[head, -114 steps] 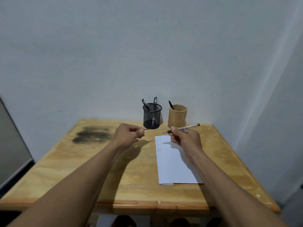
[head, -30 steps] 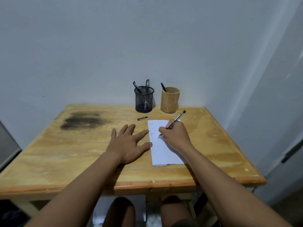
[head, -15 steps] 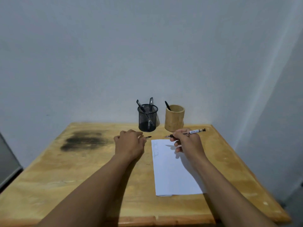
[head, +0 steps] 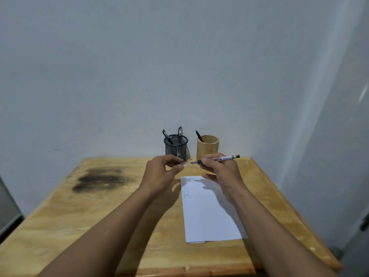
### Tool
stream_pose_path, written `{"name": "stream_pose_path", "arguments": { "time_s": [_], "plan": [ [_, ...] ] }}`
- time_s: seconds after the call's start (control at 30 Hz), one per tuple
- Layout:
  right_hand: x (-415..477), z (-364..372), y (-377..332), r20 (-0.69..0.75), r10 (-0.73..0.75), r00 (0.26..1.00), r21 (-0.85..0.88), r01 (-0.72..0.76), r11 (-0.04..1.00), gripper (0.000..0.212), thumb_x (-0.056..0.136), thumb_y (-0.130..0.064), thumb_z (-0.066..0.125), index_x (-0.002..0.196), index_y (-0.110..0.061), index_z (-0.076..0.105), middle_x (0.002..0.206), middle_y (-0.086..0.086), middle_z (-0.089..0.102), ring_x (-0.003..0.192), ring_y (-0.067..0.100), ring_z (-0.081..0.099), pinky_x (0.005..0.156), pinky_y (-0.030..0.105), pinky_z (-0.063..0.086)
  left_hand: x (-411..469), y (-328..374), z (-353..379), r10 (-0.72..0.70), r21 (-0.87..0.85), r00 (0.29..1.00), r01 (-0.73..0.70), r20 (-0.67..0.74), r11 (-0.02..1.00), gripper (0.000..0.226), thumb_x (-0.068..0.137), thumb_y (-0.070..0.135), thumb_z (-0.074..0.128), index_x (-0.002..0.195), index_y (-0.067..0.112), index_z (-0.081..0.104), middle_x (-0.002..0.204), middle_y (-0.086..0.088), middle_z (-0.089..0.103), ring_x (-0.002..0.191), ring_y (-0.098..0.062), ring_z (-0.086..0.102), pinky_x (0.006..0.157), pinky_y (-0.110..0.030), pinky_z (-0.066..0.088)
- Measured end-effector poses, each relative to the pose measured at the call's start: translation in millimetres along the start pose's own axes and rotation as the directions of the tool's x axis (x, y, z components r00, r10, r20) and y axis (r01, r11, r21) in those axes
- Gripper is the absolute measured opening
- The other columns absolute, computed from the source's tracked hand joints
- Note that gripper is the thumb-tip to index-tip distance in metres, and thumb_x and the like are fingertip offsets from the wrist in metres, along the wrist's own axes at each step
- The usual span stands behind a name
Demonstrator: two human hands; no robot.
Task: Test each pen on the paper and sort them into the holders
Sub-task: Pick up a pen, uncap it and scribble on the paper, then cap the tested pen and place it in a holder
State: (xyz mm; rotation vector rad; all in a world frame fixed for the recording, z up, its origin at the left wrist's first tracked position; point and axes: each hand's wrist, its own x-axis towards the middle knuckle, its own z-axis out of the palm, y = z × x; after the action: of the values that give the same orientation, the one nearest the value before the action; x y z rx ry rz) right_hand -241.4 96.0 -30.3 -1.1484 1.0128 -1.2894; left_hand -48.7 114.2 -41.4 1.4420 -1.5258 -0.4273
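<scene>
Head view has the right hand [head: 219, 170] pinching a pen [head: 217, 158] near its writing end, barrel about level and tip pointing left. The left hand [head: 159, 172] pinches what looks like its cap [head: 185, 163] between thumb and fingertips, just short of that tip. Both are held up over the far part of the table [head: 60, 226], clear of the paper [head: 211, 212], which lies right of the table's middle. A scribble [head: 186, 194] sits near the paper's far left corner, so I'd say the testing is done and the capping is in hand. Next the cap wants lining up square with the tip and pressing home, then the pen goes into a holder. The black mesh holder [head: 176, 147], with two pens [head: 180, 132] in it, and the bamboo holder [head: 207, 146], with a single pen [head: 199, 135], stand side by side at the far edge, right behind the hands, with nothing in between. A dark stain [head: 101, 179] marks the far left of the table.
</scene>
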Motion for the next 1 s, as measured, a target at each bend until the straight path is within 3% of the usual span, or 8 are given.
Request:
{"name": "stream_pose_path", "arguments": {
  "time_s": [0.1,0.27,0.4,0.77,1.0],
  "plan": [
    [-5.7,-0.5,-6.9,0.035,0.005,0.999,-0.006,-0.005,1.000,0.007,0.089,-0.007,0.072,0.085,-0.013,0.072,0.086,0.007,0.076,0.086,0.018,0.074,0.080,0.040,0.061,-5.2,11.0,-2.9,0.040,-0.041,0.999,-0.039,0.032,0.998,0.010,0.085,0.020,0.076,0.094,0.024,0.078,0.084,0.016,0.074,0.081,0.008,0.066,0.069,-0.004,0.043],
    [-11.4,-3.3,-14.8,0.083,0.026,0.996,0.007,-0.027,1.000,0.009,0.087,-0.007,0.076,0.092,-0.011,0.070,0.090,0.011,0.078,0.085,0.019,0.076,0.076,0.036,0.061,-7.7,24.4,-4.0,0.043,-0.113,0.994,-0.032,0.096,0.993,0.010,0.085,0.018,0.077,0.096,0.019,0.078,0.085,0.011,0.075,0.078,0.007,0.067,0.068,-0.005,0.043],
    [-14.3,-4.8,-18.9,0.108,0.065,0.992,0.094,-0.076,0.993,0.015,0.086,-0.006,0.076,0.100,-0.005,0.069,0.090,0.015,0.077,0.083,0.019,0.076,0.076,0.033,0.063,-9.2,28.8,-4.5,0.039,-0.219,0.994,-0.015,0.107,0.976,0.008,0.086,0.019,0.076,0.094,0.020,0.076,0.087,0.003,0.076,0.082,-0.009,0.069,0.075,-0.018,0.051],
    [-15.3,-0.2,-17.2,0.158,0.113,0.981,0.284,-0.155,0.946,0.006,0.088,-0.001,0.071,0.094,0.000,0.068,0.080,0.015,0.074,0.073,0.021,0.074,0.075,0.031,0.064,-10.1,39.5,-7.0,0.033,-0.240,0.998,-0.020,0.051,0.971,0.008,0.085,0.013,0.075,0.087,0.020,0.078,0.083,0.003,0.077,0.085,-0.014,0.073,0.084,-0.035,0.057],
    [-14.0,1.3,-17.9,0.180,0.137,0.974,0.278,-0.184,0.943,0.010,0.087,0.000,0.073,0.096,-0.001,0.068,0.084,0.015,0.075,0.081,0.023,0.075,0.082,0.036,0.063,-11.3,36.5,-4.5,0.013,-0.259,0.999,-0.002,0.041,0.966,0.008,0.087,0.011,0.074,0.092,0.017,0.076,0.086,-0.001,0.077,0.088,-0.015,0.071,0.076,-0.019,0.052]
  ]
}}
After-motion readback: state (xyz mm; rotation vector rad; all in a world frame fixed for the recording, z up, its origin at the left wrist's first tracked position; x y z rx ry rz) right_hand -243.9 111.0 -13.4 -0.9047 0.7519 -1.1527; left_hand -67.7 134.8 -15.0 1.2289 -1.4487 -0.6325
